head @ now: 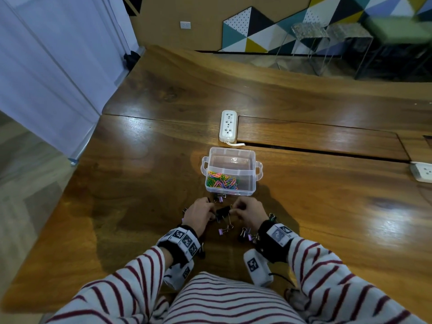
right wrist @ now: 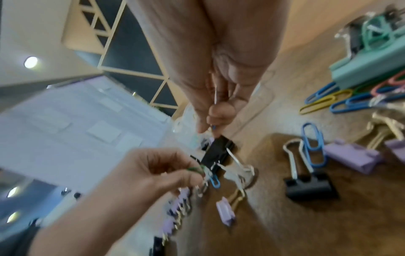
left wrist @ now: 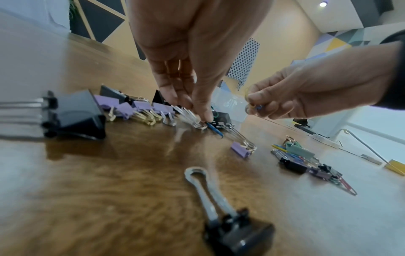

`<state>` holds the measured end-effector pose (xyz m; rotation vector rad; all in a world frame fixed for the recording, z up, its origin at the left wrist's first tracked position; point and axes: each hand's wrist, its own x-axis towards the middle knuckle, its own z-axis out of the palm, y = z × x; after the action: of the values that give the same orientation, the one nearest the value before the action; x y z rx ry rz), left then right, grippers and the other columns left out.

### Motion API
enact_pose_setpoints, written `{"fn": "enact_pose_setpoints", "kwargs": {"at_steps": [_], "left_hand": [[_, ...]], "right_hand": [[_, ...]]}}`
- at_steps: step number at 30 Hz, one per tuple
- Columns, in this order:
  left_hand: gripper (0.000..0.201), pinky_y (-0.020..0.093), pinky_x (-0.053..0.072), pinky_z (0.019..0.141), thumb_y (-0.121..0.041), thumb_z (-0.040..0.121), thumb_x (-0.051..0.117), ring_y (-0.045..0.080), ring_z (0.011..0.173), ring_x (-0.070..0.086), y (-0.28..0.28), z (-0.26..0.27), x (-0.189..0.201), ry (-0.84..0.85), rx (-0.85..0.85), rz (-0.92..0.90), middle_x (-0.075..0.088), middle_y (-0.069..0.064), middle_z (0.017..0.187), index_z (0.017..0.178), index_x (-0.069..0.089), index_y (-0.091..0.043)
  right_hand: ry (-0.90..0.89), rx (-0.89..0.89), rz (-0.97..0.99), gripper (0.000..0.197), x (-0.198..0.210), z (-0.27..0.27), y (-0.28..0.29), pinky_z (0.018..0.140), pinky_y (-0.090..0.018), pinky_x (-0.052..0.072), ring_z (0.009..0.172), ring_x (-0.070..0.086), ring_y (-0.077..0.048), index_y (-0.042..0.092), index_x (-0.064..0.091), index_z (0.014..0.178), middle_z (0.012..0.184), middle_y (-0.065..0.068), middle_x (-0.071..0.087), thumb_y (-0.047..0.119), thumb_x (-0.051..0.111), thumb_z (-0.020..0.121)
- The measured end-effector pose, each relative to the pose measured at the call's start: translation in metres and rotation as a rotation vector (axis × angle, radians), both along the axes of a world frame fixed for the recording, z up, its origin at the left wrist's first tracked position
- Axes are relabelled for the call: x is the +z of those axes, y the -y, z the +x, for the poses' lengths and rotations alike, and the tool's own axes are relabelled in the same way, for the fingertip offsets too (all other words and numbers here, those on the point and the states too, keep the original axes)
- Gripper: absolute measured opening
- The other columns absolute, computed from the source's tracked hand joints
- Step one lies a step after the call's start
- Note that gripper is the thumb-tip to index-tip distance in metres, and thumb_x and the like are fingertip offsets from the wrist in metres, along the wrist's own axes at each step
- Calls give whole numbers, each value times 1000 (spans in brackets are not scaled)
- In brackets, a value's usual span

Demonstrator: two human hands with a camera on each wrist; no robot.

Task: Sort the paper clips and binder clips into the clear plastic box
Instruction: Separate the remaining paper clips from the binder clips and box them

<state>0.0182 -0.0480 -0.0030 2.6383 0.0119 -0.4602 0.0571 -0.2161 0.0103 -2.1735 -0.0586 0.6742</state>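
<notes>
The clear plastic box (head: 230,149) stands on the wooden table just beyond my hands, with several coloured paper clips (head: 223,180) in its near compartment. The far compartment looks bare. My left hand (head: 211,212) pinches a green and a blue paper clip (right wrist: 214,180) low over the table. My right hand (head: 233,211) pinches small paper clips (left wrist: 252,106), blue and yellow, a little above the table. Between the two hands lies a black binder clip (head: 223,211) with silver handles. In the wrist views, my left hand (left wrist: 200,119) and my right hand (right wrist: 209,129) meet over it.
Purple binder clips (left wrist: 140,108) and black binder clips (left wrist: 236,228) lie scattered near my wrists. A mint binder clip (right wrist: 368,69) and loose paper clips (right wrist: 328,100) sit to the right. A white power strip (head: 228,123) lies behind the box, another (head: 422,171) at the right edge.
</notes>
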Motion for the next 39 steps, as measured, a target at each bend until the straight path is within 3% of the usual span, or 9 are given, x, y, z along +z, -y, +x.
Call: {"fn": "enact_pose_setpoints", "kwargs": {"at_steps": [4,9,13,17,22,26,33,35,39], "left_hand": [[20,34,44,89,-15,89,54,21,109,47,7,-5,0,7,-78,6,52,6,114,107,62,-13],[24,30,40,89,-11,91,49,21,112,44,16,-7,-2,69,-231,86,52,6,119,114,58,-11],[20,32,43,87,-12,90,52,22,111,44,16,0,-1,44,-303,155,53,7,117,107,61,-10],[18,34,44,85,-12,91,50,23,110,45,15,1,-2,42,-372,175,52,7,117,107,58,-11],[11,29,50,80,-4,90,50,18,92,62,12,1,3,-57,-39,-220,67,7,100,94,57,-11],[11,24,50,81,-4,89,53,18,87,67,16,7,13,-60,35,-382,71,12,96,96,61,-6],[26,30,47,93,-1,91,46,22,100,63,57,32,12,-52,-183,-256,69,12,107,104,69,-5],[24,35,46,92,-5,92,48,25,103,58,70,37,10,-35,-270,-173,65,13,108,103,68,-6],[22,43,48,89,-6,91,50,30,104,55,83,39,-4,-29,-442,-35,58,13,108,105,66,-9]], "right_hand": [[-83,-48,106,20,3,5,20,48,-16,48,54,59,-7,17,52,73,71,-1,61,3,66,79],[-178,-83,240,19,5,9,50,56,-18,51,61,59,-11,6,58,102,78,-6,63,-2,56,85],[-215,8,123,9,3,3,69,56,-16,48,66,57,-11,6,62,91,81,-6,63,3,53,88],[4,184,-139,6,-3,-7,66,64,-15,46,74,58,-10,13,62,87,84,0,62,8,60,84],[320,648,-386,26,-8,-12,45,87,-32,49,100,56,-24,9,53,113,110,-8,58,4,52,87],[374,796,-488,22,-13,-13,42,79,-39,47,97,54,-29,6,51,109,107,-12,55,4,51,87],[236,346,-276,10,6,-3,73,64,-17,30,80,50,-17,13,55,80,84,-3,54,7,62,82],[194,158,-208,11,11,-2,95,58,-15,34,76,51,-14,3,58,87,80,-1,54,9,66,81],[52,-77,-24,19,5,-1,126,52,-14,46,61,55,-12,16,53,70,70,1,58,9,69,78]]}}
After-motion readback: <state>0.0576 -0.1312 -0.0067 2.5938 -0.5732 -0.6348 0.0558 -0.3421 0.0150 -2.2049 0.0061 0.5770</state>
